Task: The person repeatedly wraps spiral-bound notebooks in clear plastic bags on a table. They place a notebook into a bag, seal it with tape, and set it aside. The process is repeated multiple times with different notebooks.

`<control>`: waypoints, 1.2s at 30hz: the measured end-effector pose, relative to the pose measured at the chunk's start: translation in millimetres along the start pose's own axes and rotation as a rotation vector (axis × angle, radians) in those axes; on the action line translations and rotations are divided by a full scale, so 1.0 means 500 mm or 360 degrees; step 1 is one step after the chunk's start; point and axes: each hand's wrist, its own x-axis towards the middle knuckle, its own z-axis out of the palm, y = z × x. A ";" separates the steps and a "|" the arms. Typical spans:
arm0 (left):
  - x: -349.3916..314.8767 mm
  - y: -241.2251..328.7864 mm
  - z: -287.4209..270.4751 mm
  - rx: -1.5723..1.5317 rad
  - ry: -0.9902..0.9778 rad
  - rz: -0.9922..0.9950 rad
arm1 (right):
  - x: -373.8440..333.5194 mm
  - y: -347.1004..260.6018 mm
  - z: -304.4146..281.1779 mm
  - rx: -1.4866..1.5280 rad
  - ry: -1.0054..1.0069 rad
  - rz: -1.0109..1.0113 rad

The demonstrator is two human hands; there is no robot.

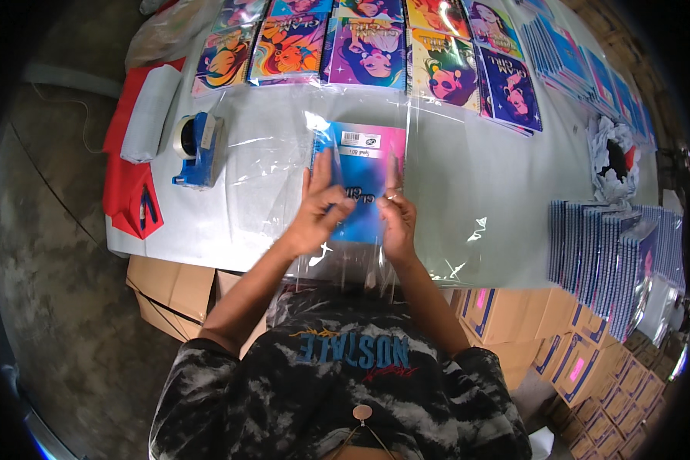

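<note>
A blue-and-pink spiral notebook point(358, 165), with a white barcode label, lies in front of me on the table. Clear plastic film point(445, 207) spreads around it and over the table's near edge. On the notebook's left side is my left hand point(320, 215), outer fingers stretched forward, thumb and index finger drawn together on the film. My right hand point(398, 222), with a ring on one finger, lies along the right side. One of its fingers points forward; the others curl toward the thumb at the film. Glare and blur partly hide the fingertips.
Colourful notebooks point(364, 50) lie in rows across the far side. A blue tape dispenser point(199, 149), a white roll point(150, 113) and pens on red material point(142, 203) are at left. Notebook stacks point(598, 245) and crumpled wrap point(613, 161) sit right; cardboard boxes point(506, 314) stand below.
</note>
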 end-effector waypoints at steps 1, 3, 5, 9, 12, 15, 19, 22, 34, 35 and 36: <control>0.001 0.003 0.026 0.0419 -0.0045 0.0041 | -0.001 0.002 -0.001 -0.0161 -0.0070 -0.0005; 0.003 0.013 0.052 0.0906 -0.0187 0.0120 | -0.009 -0.003 0.004 -0.0488 -0.0146 -0.0022; 0.007 0.021 0.065 0.0731 -0.0290 0.0260 | 0.000 -0.002 0.009 -0.0676 -0.0191 -0.0084; 0.044 0.007 -0.012 -0.0570 -0.0742 -0.0185 | 0.011 -0.001 0.019 -0.1474 -0.0266 -0.0260; 0.122 -0.053 -0.101 -0.0687 -0.0226 -0.0340 | 0.009 0.005 0.047 -0.1863 -0.0229 -0.0305; 0.257 -0.077 -0.137 0.0869 0.0354 0.0118 | 0.012 0.004 0.053 -0.1977 -0.0197 -0.0304; 0.393 -0.055 -0.153 0.0760 -0.0260 -0.0088 | 0.012 0.008 0.053 -0.2008 -0.0180 -0.0315; 0.392 -0.064 -0.172 0.0838 0.1036 0.0487 | 0.015 0.006 0.058 -0.2025 -0.0167 -0.0297; 0.054 -0.037 0.029 0.1540 -0.0003 0.0053 | 0.040 -0.002 0.060 -0.1650 -0.0488 -0.0273; 0.055 -0.036 0.029 0.1535 -0.0031 0.0042 | 0.046 0.005 0.050 -0.1720 -0.0564 -0.0294; 0.054 -0.034 0.028 0.1530 -0.0056 0.0031 | 0.053 0.011 0.042 -0.1791 -0.0642 -0.0316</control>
